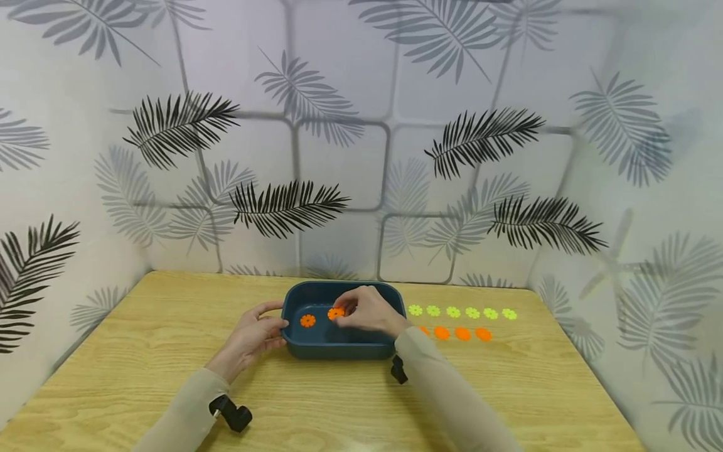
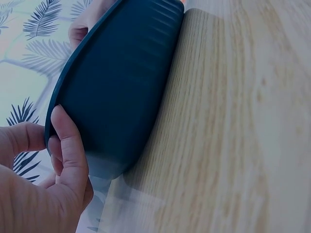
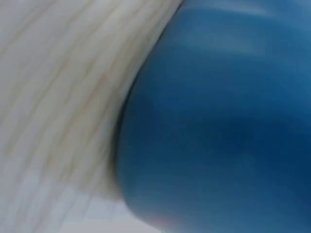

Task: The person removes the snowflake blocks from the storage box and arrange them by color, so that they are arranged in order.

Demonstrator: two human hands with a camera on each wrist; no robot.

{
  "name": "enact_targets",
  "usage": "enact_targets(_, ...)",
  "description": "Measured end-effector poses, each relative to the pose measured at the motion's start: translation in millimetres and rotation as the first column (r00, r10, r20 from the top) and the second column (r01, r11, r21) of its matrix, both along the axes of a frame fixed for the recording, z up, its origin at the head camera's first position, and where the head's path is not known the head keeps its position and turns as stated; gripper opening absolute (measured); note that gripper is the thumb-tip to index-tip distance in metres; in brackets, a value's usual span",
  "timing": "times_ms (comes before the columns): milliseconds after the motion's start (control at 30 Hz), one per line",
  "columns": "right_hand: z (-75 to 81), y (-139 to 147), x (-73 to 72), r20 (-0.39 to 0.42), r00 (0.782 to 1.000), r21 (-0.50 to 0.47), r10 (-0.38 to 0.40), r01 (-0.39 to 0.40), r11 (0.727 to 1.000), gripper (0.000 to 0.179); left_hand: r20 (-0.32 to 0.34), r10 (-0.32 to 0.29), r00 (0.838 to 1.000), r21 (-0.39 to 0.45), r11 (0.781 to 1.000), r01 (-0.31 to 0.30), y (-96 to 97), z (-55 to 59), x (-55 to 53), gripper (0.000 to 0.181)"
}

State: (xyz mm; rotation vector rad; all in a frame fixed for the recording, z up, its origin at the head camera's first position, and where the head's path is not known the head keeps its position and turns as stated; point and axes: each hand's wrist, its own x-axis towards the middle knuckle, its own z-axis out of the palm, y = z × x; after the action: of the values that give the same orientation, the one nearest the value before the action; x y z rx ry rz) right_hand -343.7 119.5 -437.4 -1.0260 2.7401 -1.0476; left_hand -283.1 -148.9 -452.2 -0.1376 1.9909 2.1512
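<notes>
A dark blue rectangular bin (image 1: 339,353) sits on the wooden table. My left hand (image 1: 251,339) pinches its left rim between thumb and fingers; in the left wrist view that hand (image 2: 60,167) grips the edge of the bin (image 2: 112,82). Inside the bin, my right hand (image 1: 369,311) pinches an orange flower-shaped piece (image 1: 336,312) just above or at the floor; which one I cannot tell. Left of it, another orange flower-shaped piece (image 1: 307,321) lies on the bin floor. The right wrist view shows only the blurred bin wall (image 3: 218,121), with the right hand out of sight.
Right of the bin, several yellow-green flower-shaped pieces (image 1: 453,312) lie in a row on the table (image 1: 316,408). A row of orange pieces (image 1: 462,334) lies nearer, partly hidden by my right arm. A leaf-patterned wall covering (image 1: 339,163) stands behind.
</notes>
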Motion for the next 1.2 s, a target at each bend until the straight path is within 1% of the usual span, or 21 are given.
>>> enact_targets(233, 3.7, 16, -1.5, -0.016, 1.0, -0.019, -0.003, 0.002, 1.0, 0.029, -0.002, -0.003, 1.0, -0.004, 1.0, 0.003, -2.3, 0.4, 0.3, 0.057)
enact_targets(467, 10.2, 28, 1.4, -0.014, 1.0, -0.024, -0.007, 0.007, 1.0, 0.03, 0.001, -0.01, 1.0, 0.001, 1.0, 0.01, -6.0, 2.4, 1.2, 0.059)
enact_targets(667, 6.6, 43, 2.0, -0.001, 1.0, -0.036, -0.002, 0.002, 0.999, 0.029, -0.008, -0.034, 0.999, 0.011, 0.999, 0.034, -8.1, 3.5, 2.6, 0.064)
enact_targets(767, 5.5, 52, 4.2, 0.001, 1.0, -0.042, -0.026, 0.026, 0.999, 0.03, -0.012, -0.038, 0.999, 0.014, 0.999, 0.038, -7.4, 3.6, 3.6, 0.065)
enact_targets(900, 7.8, 65, 8.5, 0.003, 0.997, -0.066, -0.08, 0.08, 0.995, 0.029, -0.01, -0.039, 0.999, 0.012, 0.999, 0.039, -5.9, 4.2, 4.9, 0.065)
enact_targets(967, 10.4, 72, 10.3, 0.018, 0.995, -0.089, -0.099, 0.101, 0.991, 0.029, -0.006, -0.036, 0.999, 0.011, 0.999, 0.036, -4.8, 5.0, 5.3, 0.065)
enact_targets(1100, 13.5, 88, 11.8, 0.023, 0.991, -0.107, -0.13, 0.132, 0.986, 0.027, 0.0, -0.032, 0.999, 0.016, 0.999, 0.032, -1.9, 6.6, 5.1, 0.065)
enact_targets(1200, 12.5, 103, 12.2, 0.028, 0.986, -0.107, -0.164, 0.166, 0.98, 0.026, 0.002, -0.026, 1.0, 0.015, 1.0, 0.026, 0.0, 7.3, 4.2, 0.064)
